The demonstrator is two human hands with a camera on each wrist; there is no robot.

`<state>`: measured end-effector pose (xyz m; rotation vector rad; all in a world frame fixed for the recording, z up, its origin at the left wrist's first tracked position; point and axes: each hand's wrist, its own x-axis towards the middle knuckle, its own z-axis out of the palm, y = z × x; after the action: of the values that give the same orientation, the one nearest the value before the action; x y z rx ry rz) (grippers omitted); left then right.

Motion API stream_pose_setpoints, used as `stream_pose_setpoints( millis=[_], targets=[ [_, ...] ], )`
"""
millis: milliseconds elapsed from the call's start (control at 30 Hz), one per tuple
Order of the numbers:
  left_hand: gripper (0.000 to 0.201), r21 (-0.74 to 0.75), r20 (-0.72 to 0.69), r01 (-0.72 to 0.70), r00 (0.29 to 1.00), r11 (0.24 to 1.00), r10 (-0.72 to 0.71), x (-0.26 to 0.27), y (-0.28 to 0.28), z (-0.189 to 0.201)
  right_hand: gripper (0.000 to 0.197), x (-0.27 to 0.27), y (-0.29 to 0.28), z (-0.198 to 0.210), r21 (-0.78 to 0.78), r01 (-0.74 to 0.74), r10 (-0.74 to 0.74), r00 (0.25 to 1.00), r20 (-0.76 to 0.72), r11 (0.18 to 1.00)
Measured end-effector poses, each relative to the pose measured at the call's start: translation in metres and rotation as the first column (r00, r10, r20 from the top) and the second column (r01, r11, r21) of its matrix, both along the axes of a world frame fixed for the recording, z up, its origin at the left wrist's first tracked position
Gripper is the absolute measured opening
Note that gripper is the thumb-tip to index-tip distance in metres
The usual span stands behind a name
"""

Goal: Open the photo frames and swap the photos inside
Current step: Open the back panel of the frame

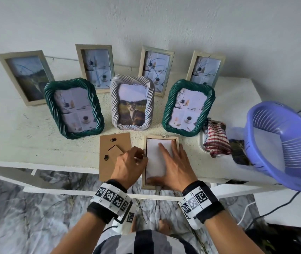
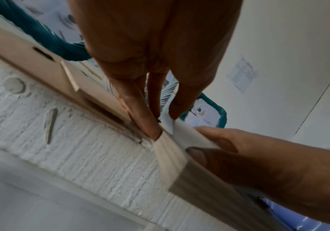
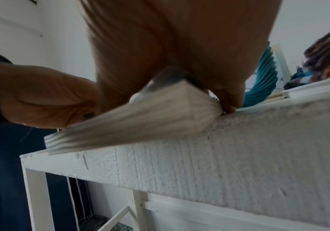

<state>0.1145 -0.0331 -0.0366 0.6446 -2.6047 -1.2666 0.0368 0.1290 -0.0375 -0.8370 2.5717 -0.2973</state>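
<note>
Flat, right hand (image 1: 171, 163) presses the white photo (image 1: 155, 162) while left hand (image 1: 130, 165) fingers pinch its edge.

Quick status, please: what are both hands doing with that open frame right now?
Left hand pinching the photo edge. Right hand flat, pressing photo into face-down frame. Backing board lies aside, nothing blocking.

Soft even daylight; head view bends at edges, wrist views blurred close up

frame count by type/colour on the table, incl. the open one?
Pale wooden rectangular frames: 5, four standing, one open face-down
Green twisted-rope frames: 2
White twisted-rope frame: 1
Total: 8
</note>
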Motion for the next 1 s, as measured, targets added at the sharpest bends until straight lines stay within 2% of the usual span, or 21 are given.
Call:
stream_pose_setpoints(
  millis=[200, 300, 400, 467, 500, 567, 633, 700, 733, 767, 833, 867, 900, 933, 1000],
  targets=[
    [0.028, 0.087, -0.023, 0.073, 0.997, 0.994, -0.071, 0.000, -0.004, 0.002, 0.109, 0.001, 0.010, 0.001, -0.189, 0.023, -0.049, 0.990, -0.135, 0.982],
    [0.039, 0.054, -0.003, 0.076, 0.997, 0.996, -0.076, -0.001, -0.004, 0.003, 0.109, 0.001, 0.015, 0.014, -0.261, 0.049, -0.104, 0.974, -0.199, 0.964],
    [0.049, 0.031, -0.060, 0.066, 0.996, 0.997, -0.064, -0.001, 0.001, 0.012, 0.115, 0.002, 0.019, 0.025, -0.283, 0.041, -0.099, 0.976, -0.192, 0.958],
    [0.040, 0.242, -0.130, 0.109, 0.988, 0.964, -0.079, -0.004, 0.006, 0.020, 0.118, 0.004, 0.020, 0.030, -0.325, 0.018, -0.064, 0.989, -0.132, 0.946],
    [0.041, 0.373, -0.148, 0.127, 0.986, 0.919, -0.077, -0.005, 0.008, 0.024, 0.118, 0.006, 0.020, 0.033, -0.367, 0.018, -0.054, 0.994, -0.090, 0.930],
    [0.038, 0.518, -0.172, 0.130, 0.984, 0.845, -0.045, -0.009, 0.010, 0.030, 0.111, 0.010, 0.022, 0.034, -0.519, 0.054, -0.076, 0.997, -0.022, 0.853],
    [0.024, 0.580, -0.187, 0.098, 0.982, 0.809, 0.014, -0.010, 0.009, 0.036, 0.093, 0.013, 0.026, 0.035, -0.709, 0.153, -0.182, 0.983, 0.035, 0.688],
    [0.020, 0.632, -0.191, 0.075, 0.980, 0.771, 0.061, -0.014, 0.008, 0.038, 0.066, 0.014, 0.031, 0.043, -0.811, 0.370, -0.271, 0.924, 0.270, 0.453],
    [0.022, 0.636, -0.189, 0.068, 0.980, 0.769, 0.070, -0.015, 0.008, 0.037, 0.049, 0.015, 0.033, 0.048, -0.797, 0.475, -0.260, 0.878, 0.402, 0.372],
    [0.027, 0.601, -0.179, 0.047, 0.981, 0.798, 0.077, -0.016, 0.010, 0.036, 0.032, 0.015, 0.035, 0.051, -0.775, 0.537, -0.249, 0.843, 0.477, 0.333],
    [0.043, 0.363, -0.163, -0.011, 0.984, 0.932, 0.075, -0.018, 0.015, 0.034, 0.013, 0.016, 0.037, 0.057, -0.777, 0.545, -0.269, 0.836, 0.478, 0.314],
    [0.046, 0.207, -0.171, -0.021, 0.984, 0.978, 0.057, -0.019, 0.020, 0.034, 0.013, 0.017, 0.039, 0.059, -0.796, 0.523, -0.272, 0.849, 0.454, 0.303],
    [0.044, 0.109, -0.201, -0.003, 0.979, 0.994, 0.025, -0.020, 0.026, 0.037, 0.016, 0.018, 0.040, 0.062, -0.817, 0.489, -0.264, 0.868, 0.421, 0.304],
    [0.039, 0.096, -0.227, 0.041, 0.974, 0.995, -0.018, -0.021, 0.032, 0.042, 0.017, 0.019, 0.041, 0.065, -0.835, 0.451, -0.249, 0.888, 0.386, 0.316],
    [0.034, 0.278, -0.240, 0.197, 0.962, 0.940, -0.130, -0.025, 0.048, 0.051, 0.016, 0.021, 0.044, 0.068, -0.847, 0.409, -0.208, 0.911, 0.356, 0.339]
  ],
)
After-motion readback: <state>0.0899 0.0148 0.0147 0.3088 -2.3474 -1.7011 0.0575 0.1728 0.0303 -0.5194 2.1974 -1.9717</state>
